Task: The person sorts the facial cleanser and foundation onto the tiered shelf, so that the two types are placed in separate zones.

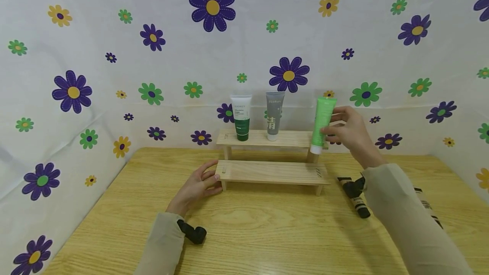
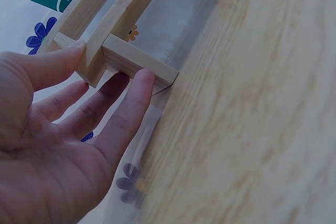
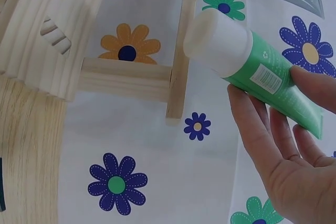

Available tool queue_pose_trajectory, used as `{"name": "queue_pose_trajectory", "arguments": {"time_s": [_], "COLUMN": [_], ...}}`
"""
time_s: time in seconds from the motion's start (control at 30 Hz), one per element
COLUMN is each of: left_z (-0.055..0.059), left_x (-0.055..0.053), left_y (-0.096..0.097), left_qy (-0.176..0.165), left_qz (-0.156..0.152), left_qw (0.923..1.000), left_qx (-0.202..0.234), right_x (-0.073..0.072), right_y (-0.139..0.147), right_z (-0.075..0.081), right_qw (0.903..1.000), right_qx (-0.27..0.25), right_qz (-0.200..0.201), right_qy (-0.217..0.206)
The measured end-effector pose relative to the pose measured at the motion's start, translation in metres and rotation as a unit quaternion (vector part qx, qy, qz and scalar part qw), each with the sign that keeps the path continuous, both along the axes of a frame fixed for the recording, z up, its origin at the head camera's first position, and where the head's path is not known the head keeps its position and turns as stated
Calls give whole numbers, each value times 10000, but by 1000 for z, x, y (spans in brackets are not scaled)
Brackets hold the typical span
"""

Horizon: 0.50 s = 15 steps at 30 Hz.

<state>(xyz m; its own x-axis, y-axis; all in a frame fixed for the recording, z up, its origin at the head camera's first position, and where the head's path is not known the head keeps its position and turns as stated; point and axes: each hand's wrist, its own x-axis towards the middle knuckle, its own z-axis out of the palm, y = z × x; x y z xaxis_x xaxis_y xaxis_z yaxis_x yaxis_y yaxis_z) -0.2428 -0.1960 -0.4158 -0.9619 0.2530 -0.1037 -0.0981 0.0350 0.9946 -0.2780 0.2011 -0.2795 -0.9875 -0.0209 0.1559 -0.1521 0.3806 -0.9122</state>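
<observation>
My right hand (image 1: 349, 133) pinches a light green squeeze tube (image 1: 323, 120) between thumb and fingers. The tube leans slightly, white cap down, by the right end of the two-step wooden rack's upper shelf. Whether the cap (image 3: 218, 43) touches the shelf, I cannot tell. At the lower step's left end, my left hand (image 1: 198, 185) holds the wooden rack (image 1: 271, 172), thumb on the top and fingers against the leg (image 2: 139, 61). On the upper step stand a white and dark green tube (image 1: 241, 118) and a grey tube (image 1: 273, 116), both upright on their caps.
To the right of the rack, a dark-capped tube (image 1: 359, 205) lies on the wooden table (image 1: 244, 232). Another dark and beige item (image 1: 428, 207) lies partly behind the right sleeve. A white flower-print cloth (image 1: 172, 63) hangs behind the table.
</observation>
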Motion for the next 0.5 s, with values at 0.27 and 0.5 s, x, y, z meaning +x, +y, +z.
{"name": "queue_pose_trajectory", "arguments": {"time_s": [0.27, 0.5], "left_z": [0, 1], "left_x": [0, 1], "left_y": [1, 1], "left_qy": [2, -20], "left_qz": [19, 39], "left_qw": [10000, 10000], "left_qx": [-2, 3], "right_x": [-4, -5], "right_y": [-8, -14], "right_z": [-1, 0], "right_qw": [9997, 9994], "right_qx": [-119, -147], "right_qz": [4, 55], "right_qy": [201, 303]}}
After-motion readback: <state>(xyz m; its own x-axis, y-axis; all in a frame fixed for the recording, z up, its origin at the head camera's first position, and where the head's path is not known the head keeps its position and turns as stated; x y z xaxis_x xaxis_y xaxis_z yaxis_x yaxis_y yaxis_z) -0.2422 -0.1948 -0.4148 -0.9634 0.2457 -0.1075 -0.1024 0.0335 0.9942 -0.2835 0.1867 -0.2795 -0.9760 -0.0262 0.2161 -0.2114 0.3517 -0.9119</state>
